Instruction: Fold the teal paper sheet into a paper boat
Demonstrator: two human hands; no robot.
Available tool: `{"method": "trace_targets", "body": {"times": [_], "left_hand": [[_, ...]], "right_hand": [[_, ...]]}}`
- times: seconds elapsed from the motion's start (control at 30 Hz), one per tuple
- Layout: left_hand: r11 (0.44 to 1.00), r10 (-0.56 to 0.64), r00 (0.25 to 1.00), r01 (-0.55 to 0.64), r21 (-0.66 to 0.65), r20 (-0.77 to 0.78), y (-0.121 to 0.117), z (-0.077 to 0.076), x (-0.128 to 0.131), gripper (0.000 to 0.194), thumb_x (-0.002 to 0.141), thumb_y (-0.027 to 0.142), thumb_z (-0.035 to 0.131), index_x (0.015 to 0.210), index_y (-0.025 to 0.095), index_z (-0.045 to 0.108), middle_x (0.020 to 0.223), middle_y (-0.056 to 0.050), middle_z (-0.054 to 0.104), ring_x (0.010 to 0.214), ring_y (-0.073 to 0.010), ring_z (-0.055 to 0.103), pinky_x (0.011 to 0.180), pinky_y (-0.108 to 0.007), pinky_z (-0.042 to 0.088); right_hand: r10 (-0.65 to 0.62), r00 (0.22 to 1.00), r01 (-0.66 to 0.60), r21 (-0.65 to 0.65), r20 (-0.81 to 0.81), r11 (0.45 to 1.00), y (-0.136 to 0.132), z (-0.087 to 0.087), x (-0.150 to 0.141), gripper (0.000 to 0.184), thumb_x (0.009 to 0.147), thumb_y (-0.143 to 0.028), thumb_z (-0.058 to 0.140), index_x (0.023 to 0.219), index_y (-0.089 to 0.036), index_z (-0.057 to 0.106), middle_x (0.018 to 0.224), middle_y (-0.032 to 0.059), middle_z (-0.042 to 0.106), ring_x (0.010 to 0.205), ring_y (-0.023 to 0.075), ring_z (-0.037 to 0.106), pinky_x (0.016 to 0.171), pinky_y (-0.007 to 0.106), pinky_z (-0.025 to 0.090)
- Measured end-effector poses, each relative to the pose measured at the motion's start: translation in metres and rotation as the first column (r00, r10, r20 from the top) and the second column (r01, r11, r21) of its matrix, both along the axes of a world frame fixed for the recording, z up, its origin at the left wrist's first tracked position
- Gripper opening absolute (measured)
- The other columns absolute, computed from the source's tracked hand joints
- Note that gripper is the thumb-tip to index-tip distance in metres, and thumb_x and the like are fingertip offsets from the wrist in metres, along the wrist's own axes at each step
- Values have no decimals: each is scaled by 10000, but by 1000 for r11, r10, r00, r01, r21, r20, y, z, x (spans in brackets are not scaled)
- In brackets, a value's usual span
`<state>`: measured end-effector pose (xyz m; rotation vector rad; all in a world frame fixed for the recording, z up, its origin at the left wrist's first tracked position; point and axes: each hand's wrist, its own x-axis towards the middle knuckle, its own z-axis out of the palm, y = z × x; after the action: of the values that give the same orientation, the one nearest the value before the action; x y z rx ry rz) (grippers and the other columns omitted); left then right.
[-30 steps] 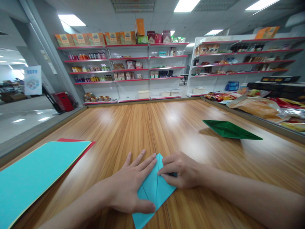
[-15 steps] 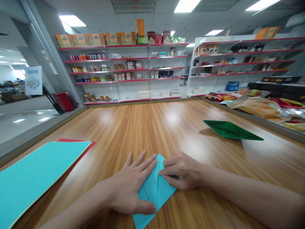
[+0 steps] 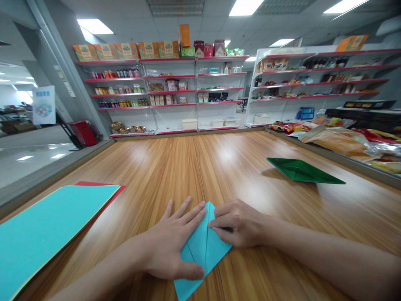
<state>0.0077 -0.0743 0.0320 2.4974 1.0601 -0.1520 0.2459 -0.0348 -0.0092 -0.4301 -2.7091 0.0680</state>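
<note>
Folded blue paper [image 3: 217, 248] lies on the wood-grain tabletop [image 3: 175, 167], taken here as the landmark. Roughly diamond-shaped, one point aimed away from me; a crease runs down its middle and a second line slants across its left part. A narrower tail of it extends toward me, past my left thumb.

Left hand [image 3: 167, 246]: palm down over the left side of the folded blue paper, fingers spread — forefinger along its upper left edge, thumb across its lower part.

Right hand [image 3: 239, 228]: on the right side of the folded blue paper, fingers curled, forefinger and thumb tips at the middle crease. Cannot tell whether they pinch a layer or only press.

Well left of the folded blue paper: a stack of flat sheets, blue sheet [image 3: 56, 225] on top, red sheet [image 3: 121, 191] showing at the edge. Beyond it to the right, well apart — a green folded piece [image 3: 303, 170], pointed at both ends. Farther beyond: stocked shelves [image 3: 169, 113] and, to the right, bagged goods [image 3: 340, 142].
</note>
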Motion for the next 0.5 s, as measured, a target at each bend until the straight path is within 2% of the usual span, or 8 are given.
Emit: {"method": "trace_targets", "body": {"times": [0.23,0.5], "left_hand": [[1000,-3,1000,2,10,2,1,-2,0,1047,723,708,561,1455,322,-81,1541,19,-54,1394,-360,-79,1064,-677,22],[1000,-2,1000,2,7,12,1,-2,-1,1047,724,709,560,1452,330,-90,1543,16,-47,1395,-362,-76,1062,-680,18]], "right_hand": [[117,993,-117,-14,26,993,-3,2,1,185,852,-145,502,861,-168,685,667,16,599,577,107,526,531,244,350],[94,995,-95,-48,-25,994,0,-3,0,194,844,-134,512,911,-153,693,680,29,608,592,111,539,543,237,366]]}}
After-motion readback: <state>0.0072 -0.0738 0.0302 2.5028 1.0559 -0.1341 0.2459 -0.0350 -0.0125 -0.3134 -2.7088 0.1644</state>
